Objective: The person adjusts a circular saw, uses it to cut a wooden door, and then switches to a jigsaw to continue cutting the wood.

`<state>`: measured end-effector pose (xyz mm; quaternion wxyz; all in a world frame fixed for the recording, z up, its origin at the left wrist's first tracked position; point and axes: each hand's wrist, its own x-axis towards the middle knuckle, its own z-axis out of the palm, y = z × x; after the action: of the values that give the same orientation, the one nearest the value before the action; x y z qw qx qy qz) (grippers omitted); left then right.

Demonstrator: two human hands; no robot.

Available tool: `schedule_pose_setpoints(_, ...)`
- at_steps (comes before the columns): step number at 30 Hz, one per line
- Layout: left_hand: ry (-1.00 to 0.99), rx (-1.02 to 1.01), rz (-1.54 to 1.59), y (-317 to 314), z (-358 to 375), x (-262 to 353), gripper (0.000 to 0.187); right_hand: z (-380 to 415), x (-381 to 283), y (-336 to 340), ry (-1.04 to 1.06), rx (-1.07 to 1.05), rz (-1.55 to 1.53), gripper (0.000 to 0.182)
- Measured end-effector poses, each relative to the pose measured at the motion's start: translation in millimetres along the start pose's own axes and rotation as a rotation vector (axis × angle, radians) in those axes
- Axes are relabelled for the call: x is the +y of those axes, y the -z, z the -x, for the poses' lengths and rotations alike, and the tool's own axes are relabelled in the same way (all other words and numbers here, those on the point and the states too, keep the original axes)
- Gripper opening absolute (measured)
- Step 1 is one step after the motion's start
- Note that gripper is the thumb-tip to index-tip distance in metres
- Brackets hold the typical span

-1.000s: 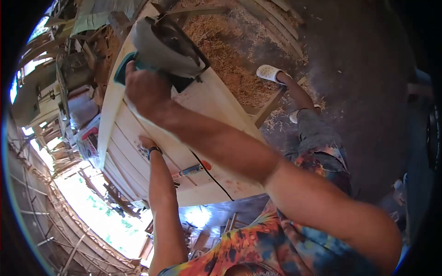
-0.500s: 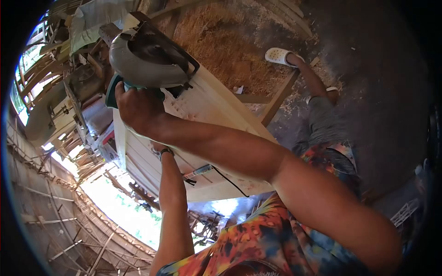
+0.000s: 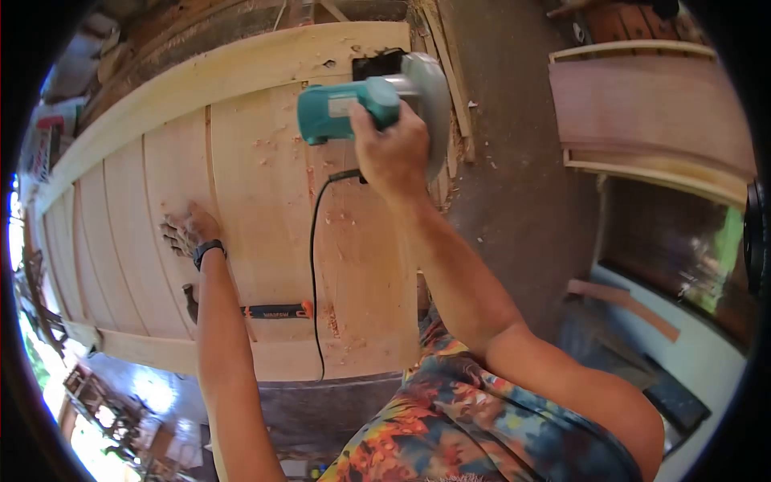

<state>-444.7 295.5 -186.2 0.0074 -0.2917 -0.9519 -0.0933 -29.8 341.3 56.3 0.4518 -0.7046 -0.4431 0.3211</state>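
Note:
A teal circular saw (image 3: 325,110) with a grey blade guard stands at the right end of a pale wooden panel. My right hand (image 3: 395,153) is wrapped round its handle. A black cord (image 3: 314,249) runs from the saw down across the boards. My left hand (image 3: 189,228), with a dark wristband, rests on the panel (image 3: 265,185), fingers spread, holding nothing. Below it lies a hammer (image 3: 277,311) with a black and orange grip, partly hidden behind my left forearm. Wood chips are scattered near the saw.
Long wood strips (image 3: 450,88) stand on the floor beyond the panel's right end. Another framed wooden panel (image 3: 642,104) is at the upper right. A glossy dark panel (image 3: 675,249) with a pale border lies below it. Brown floor (image 3: 522,209) runs between.
The view has swung round to show the panel from above. My right hand still holds the saw, and my left hand and the hammer now show more fully.

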Motion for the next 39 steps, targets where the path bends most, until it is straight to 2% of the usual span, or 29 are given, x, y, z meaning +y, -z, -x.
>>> schedule_pose_setpoints(1, 0.011, 0.096, -0.099, 62, 44, 39, 0.086, 2, 2, 4, 0.007, -0.022, 0.031, 0.035)
schedule_pose_setpoints(4, 0.009, 0.094, -0.035, 42, 38, 23, 0.082, 1, 3, 3, 0.042, -0.011, 0.014, 0.031)
schedule_pose_setpoints(6, 0.011, 0.053, -0.081, 51, 41, 30, 0.083, 4, 4, 4, -0.040, -0.017, -0.088, 0.027)
schedule_pose_setpoints(12, 0.054, -0.013, -0.090, 73, 54, 41, 0.086, 5, -4, 10, -0.135, -0.032, -0.005, 0.019)
schedule_pose_setpoints(18, -0.039, 0.076, -0.053, 59, 50, 22, 0.084, 9, -1, 17, -0.141, -0.099, -0.064, 0.009)
schedule_pose_setpoints(22, -0.028, 0.066, -0.037, 59, 49, 19, 0.085, 7, -11, 13, -0.189, -0.098, -0.071, 0.009)
schedule_pose_setpoints(24, -0.026, 0.059, -0.047, 59, 48, 17, 0.085, 5, -13, 12, -0.183, -0.091, -0.038, 0.016)
schedule_pose_setpoints(39, -0.066, 0.050, -0.031, 62, 48, 8, 0.081, -2, -19, 10, -0.214, -0.155, -0.057, 0.016)
